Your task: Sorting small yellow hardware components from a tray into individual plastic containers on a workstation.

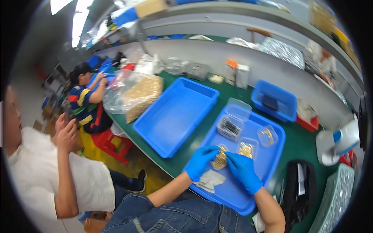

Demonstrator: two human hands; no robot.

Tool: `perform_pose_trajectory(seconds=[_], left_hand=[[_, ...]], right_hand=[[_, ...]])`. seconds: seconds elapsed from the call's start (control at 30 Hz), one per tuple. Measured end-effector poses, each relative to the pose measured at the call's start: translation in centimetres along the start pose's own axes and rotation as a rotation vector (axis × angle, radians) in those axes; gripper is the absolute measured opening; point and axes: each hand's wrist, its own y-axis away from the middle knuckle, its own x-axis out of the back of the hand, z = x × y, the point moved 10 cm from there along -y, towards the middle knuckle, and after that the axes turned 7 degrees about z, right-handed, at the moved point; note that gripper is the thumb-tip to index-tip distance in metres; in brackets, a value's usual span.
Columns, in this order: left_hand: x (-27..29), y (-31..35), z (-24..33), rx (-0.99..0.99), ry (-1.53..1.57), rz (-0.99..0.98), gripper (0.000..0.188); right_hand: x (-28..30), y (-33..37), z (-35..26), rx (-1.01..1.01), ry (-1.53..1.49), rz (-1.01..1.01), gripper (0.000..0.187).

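Over the near-left part of a blue tray [268, 160] on the green bench [300, 144], the blue-gloved left hand [203, 160] and right hand [244, 169] come together at a clear tub [219, 168] of gold-coloured bits [220, 159]. Both hands' fingers are bent, tips drawn in at the tub's upper part; whether they pinch a bit is too small to tell. The hands partly hide the tub's sides. Near it, to the right, sits a second tub [255, 147], with a smaller tub [273, 136] beyond; a clear box [229, 136] of dark pieces [230, 127] stands behind. A white cloth [210, 179] lies by the left wrist. Left of these is a deeper tray [176, 116]. Print on the orange-and-white carton [230, 73] is too blurred to read.
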Motion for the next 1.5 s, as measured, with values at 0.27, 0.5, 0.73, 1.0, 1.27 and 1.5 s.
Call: perform_pose_trajectory(seconds=[0.27, 0.5, 0.73, 1.0, 1.27, 1.5], left_hand=[[-4.7, 1.0, -1.1, 0.031, 0.14, -0.247, 0.021], [-1.5, 0.6, -0.5, 0.011, 0.26, -0.129, 0.019], [-1.5, 0.7, 0.3, -0.06, 0.131, -0.119, 0.016], [-1.2, 0.4, 0.8, -0.159, 0.061, -0.105, 0.013], [-1.1, 0.7, 0.7, -0.096, 0.145, -0.125, 0.014], [-2.2, 0.4, 0.0, -0.1, 0.164, -0.163, 0.017]], right_hand=[[-1.2, 2.8, 3.6, -0.263, -0.17, -0.117, 0.019], [-2.1, 2.8, 4.5, -0.238, -0.166, -0.084, 0.024], [-2.0, 2.7, 3.8, -0.093, -0.095, -0.096, 0.025], [-1.9, 2.4, 3.4, -0.106, -0.083, -0.109, 0.026], [-2.1, 2.7, 3.8, -0.109, -0.08, -0.094, 0.025], [-1.3, 3.1, 3.7, -0.201, -0.039, -0.116, 0.023]])
